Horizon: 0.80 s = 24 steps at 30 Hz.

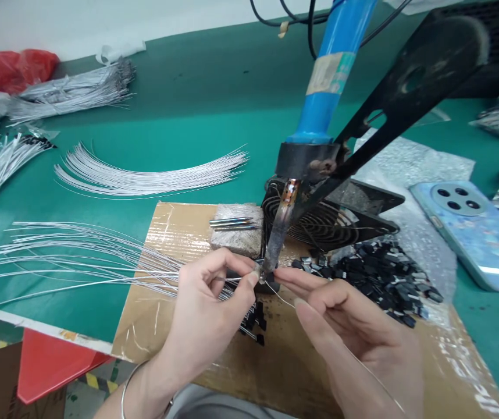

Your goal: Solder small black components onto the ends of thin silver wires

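Note:
My left hand (214,308) is closed in a pinch on a white wire (118,281), its fingertips right at the dark tip of a blue-handled soldering iron (328,87) fixed in a black metal bracket (410,87). Thin solder wire (281,295) runs from that tip past the thumb of my right hand (358,326) and across the palm. The right fingers are closed on it, with the index fingertip close to the iron. Beneath my left hand, white wires end in small black connectors (256,320). My fingertips partly hide the joint at the tip.
Behind the iron's tip stands a black fan (314,218), beside a wrapped block (237,235) bearing thin metal rods. Loose black connectors (375,276) are heaped at right, near a blue phone (476,233). A white wire bundle (145,177) lies on the green mat; cardboard (145,331) lies below my hands.

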Tool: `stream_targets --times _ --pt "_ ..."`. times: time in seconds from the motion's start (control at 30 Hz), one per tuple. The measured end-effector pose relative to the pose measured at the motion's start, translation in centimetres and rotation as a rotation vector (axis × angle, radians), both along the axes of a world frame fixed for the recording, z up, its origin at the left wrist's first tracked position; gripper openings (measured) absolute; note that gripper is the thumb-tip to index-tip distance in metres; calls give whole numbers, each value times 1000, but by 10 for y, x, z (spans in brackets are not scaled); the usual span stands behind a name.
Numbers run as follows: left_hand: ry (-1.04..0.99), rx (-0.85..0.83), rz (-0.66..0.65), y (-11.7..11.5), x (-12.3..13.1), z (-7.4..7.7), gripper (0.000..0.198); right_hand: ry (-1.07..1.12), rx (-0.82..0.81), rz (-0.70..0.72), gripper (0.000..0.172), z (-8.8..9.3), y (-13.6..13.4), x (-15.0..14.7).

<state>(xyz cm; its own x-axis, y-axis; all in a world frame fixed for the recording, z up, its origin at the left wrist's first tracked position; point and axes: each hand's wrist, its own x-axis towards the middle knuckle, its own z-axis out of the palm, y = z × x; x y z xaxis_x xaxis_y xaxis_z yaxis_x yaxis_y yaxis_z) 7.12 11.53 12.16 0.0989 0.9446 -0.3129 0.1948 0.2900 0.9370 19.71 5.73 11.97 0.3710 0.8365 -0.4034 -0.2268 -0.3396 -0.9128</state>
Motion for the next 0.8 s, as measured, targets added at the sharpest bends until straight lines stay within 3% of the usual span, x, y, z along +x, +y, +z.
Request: stream_targets --times 0.8 --pt "87 -11 -11 -1 0 0 10 -29 -11 -4 33 -3 -1 0"
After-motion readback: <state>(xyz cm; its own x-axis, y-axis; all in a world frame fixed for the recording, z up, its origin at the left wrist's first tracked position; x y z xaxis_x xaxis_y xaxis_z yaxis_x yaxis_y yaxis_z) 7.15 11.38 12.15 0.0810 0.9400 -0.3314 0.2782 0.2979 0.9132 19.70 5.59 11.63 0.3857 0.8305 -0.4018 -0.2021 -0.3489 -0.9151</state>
